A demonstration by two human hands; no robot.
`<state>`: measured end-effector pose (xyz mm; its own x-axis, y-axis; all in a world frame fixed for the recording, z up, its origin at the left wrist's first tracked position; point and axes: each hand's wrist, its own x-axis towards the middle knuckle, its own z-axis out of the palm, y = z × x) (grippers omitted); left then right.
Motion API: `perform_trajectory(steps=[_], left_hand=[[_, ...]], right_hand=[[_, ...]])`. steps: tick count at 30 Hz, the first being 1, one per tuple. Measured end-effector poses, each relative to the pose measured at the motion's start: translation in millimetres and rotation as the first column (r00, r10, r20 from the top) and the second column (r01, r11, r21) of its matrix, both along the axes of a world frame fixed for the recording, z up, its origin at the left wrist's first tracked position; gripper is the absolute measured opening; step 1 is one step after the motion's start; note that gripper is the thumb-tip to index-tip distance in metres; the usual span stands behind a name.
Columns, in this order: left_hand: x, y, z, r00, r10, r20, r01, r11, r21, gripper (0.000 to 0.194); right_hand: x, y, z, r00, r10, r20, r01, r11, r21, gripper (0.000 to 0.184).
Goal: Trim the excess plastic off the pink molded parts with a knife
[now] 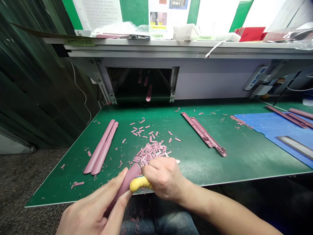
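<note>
My left hand (pixel 94 205) is wrapped around a pink, curved plastic part (pixel 131 174), whose far end points up and away from me. My right hand (pixel 164 178) is closed in a fist against that end. A yellow, rounded cover (pixel 140 183), apparently on the right thumb, presses beside the part. From the far side of the fist pokes the white tip (pixel 178 161) of a slim tool; the rest of it is hidden. Just beyond my hands lies a pile of small pink plastic offcuts (pixel 153 150).
Two pink parts (pixel 102 147) lie side by side at left on the green table (pixel 195 169). Two more (pixel 204 133) lie right of the pile. A blue mat (pixel 266 125) with strips is far right. Behind, pink parts (pixel 149 93) sit on a belt (pixel 127 93) below a shelf (pixel 171 49).
</note>
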<state>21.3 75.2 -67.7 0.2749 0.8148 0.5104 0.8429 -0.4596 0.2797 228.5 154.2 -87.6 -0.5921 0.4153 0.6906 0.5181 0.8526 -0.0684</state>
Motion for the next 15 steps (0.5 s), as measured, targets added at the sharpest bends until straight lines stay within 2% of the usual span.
perform_trajectory(steps=[1,3,5,7,11,15], left_hand=[[-3.7,4.9,1.4,0.999,-0.028,-0.038,0.028,1.000,-0.011,0.055],[-13.9,16.8,7.3,0.973,-0.167,-0.156,0.168,0.986,-0.009,0.054],[-24.3,28.4,16.5,0.906,-0.315,-0.281,0.328,0.945,-0.003,0.049],[-30.9,36.8,27.5,0.839,-0.405,-0.363,0.428,0.904,-0.020,0.048],[-29.8,44.0,47.7,0.763,-0.472,-0.442,0.503,0.863,-0.052,0.050],[-28.2,43.3,55.2,0.704,-0.507,-0.497,0.549,0.833,-0.071,0.051]], right_hand=[[1.8,3.1,1.1,1.000,0.029,-0.010,-0.029,1.000,-0.009,0.041],[7.5,10.2,5.1,0.993,0.121,-0.015,-0.121,0.992,-0.034,0.043],[13.9,16.8,10.2,0.975,0.219,0.029,-0.216,0.974,-0.072,0.042],[18.0,21.5,14.4,0.954,0.278,0.111,-0.267,0.958,-0.109,0.040],[16.3,26.3,16.9,0.909,0.326,0.259,-0.297,0.944,-0.146,0.033],[16.1,30.1,16.9,0.873,0.398,0.283,-0.359,0.915,-0.182,0.033]])
